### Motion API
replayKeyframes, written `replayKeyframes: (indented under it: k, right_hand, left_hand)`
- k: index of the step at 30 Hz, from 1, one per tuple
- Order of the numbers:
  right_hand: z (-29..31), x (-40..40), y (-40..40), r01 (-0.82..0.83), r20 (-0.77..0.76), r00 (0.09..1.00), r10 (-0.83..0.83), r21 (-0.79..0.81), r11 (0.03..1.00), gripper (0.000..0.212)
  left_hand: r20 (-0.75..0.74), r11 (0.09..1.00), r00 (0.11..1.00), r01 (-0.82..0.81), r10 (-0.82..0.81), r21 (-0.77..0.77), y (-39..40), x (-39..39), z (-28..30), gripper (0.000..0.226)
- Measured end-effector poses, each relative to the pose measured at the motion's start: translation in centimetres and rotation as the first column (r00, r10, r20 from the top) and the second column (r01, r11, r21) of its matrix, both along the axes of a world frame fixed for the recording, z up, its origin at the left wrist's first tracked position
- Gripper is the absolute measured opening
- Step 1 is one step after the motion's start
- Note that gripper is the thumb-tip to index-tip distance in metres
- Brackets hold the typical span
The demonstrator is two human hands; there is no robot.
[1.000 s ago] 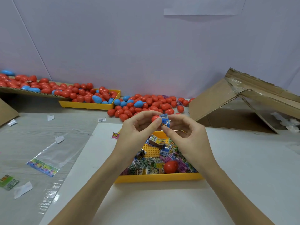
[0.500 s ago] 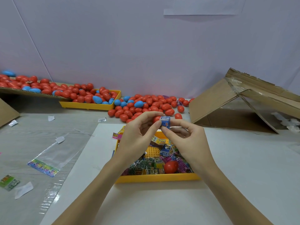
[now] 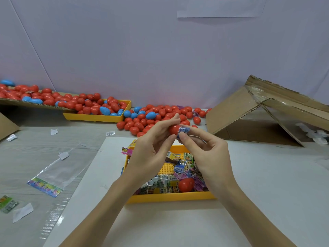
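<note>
above the yellow tray (image 3: 170,197) of folded packets, my left hand (image 3: 153,152) curls around a red egg shell (image 3: 174,129) while my right hand (image 3: 204,152) pinches a small blue folded packet (image 3: 184,130) right against the shell's open end.

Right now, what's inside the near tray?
In the tray: printed packets, one red egg near the front, a bare patch of studded floor. The left hand and right hand cover its far and left parts; anything under the packets is hidden.
</note>
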State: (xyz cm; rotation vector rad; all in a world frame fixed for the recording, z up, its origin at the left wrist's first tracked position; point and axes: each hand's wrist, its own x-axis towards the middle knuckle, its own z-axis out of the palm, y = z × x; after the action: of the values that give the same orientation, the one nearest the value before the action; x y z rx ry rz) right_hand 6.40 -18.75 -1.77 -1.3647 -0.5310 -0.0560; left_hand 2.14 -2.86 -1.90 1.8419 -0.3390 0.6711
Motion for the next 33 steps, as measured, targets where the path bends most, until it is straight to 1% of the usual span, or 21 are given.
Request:
replayKeyframes:
  k: [3, 5, 8, 10, 15, 18, 20, 23, 26, 29, 31, 33]
  right_hand:
    - [-0.1, -0.1, 0.1, 0.043, 0.065, 0.997, -0.042, -0.01, 0.999, 0.027]
    - [-0.3, -0.3, 0.3, 0.066, 0.144, 0.988, -0.06, -0.04, 0.997, 0.032]
    - [-0.7, -0.5, 0.7, 0.106, 0.217, 0.972, -0.09, -0.063, 0.992, 0.038]
    - [-0.9, -0.6, 0.8, 0.152, 0.261, 0.957, -0.125, -0.087, 0.984, 0.039]
    - [-1.2, -0.5, 0.9, 0.242, 0.362, 0.914, -0.184, -0.121, 0.963, 0.041]
    - [-1.3, -0.5, 0.9, 0.267, 0.395, 0.898, -0.195, -0.137, 0.954, 0.041]
    - [-1.1, -0.6, 0.9, 0.251, 0.385, 0.904, -0.186, -0.127, 0.959, 0.041]
    - [-0.8, -0.7, 0.9, 0.186, 0.332, 0.931, -0.153, -0.07, 0.98, 0.039]
    - [-0.8, -0.7, 0.9, 0.16, 0.293, 0.945, -0.143, -0.034, 0.986, 0.039]
    - [-0.8, -1.0, 0.9, 0.122, 0.212, 0.969, -0.123, 0.018, 0.992, 0.039]
    - [-0.7, -1.1, 0.9, 0.098, 0.175, 0.979, -0.105, 0.048, 0.994, 0.036]
    - [-0.6, -1.3, 1.0, 0.063, 0.124, 0.99, -0.073, 0.083, 0.995, 0.036]
  left_hand:
    - [-0.041, 0.988, 0.997, 0.061, -0.067, -0.143, -0.3, -0.2, 0.2, 0.033]
    - [-0.046, 0.97, 0.998, 0.027, -0.04, -0.244, -0.6, -0.3, 0.4, 0.029]
    - [-0.066, 0.957, 0.998, -0.007, -0.013, -0.29, -0.7, -0.2, 0.4, 0.028]
    - [-0.062, 0.969, 0.998, -0.015, 0.0, -0.245, -0.6, -0.2, 0.3, 0.03]
    - [0.0, 0.996, 0.998, -0.066, 0.066, -0.067, -0.5, -0.1, 0.0, 0.039]
    - [0.02, 0.996, 0.996, -0.085, 0.085, -0.016, -0.6, -0.1, 0.0, 0.043]
    - [0.034, 0.997, 0.996, -0.081, 0.081, 0.017, -0.7, -0.1, 0.1, 0.045]
    - [0.033, 0.997, 0.998, -0.049, 0.047, 0.057, -0.7, -0.1, 0.1, 0.048]
    - [-0.009, 1.0, 1.0, 0.029, -0.028, 0.011, -0.7, -0.1, 0.1, 0.049]
    - [-0.037, 0.995, 0.996, 0.077, -0.079, -0.057, -0.6, -0.1, 0.2, 0.048]
    - [-0.025, 0.993, 0.996, 0.084, -0.086, -0.082, -0.4, -0.1, 0.4, 0.047]
    - [-0.002, 0.995, 0.997, 0.072, -0.073, -0.074, -0.4, -0.2, 0.4, 0.048]
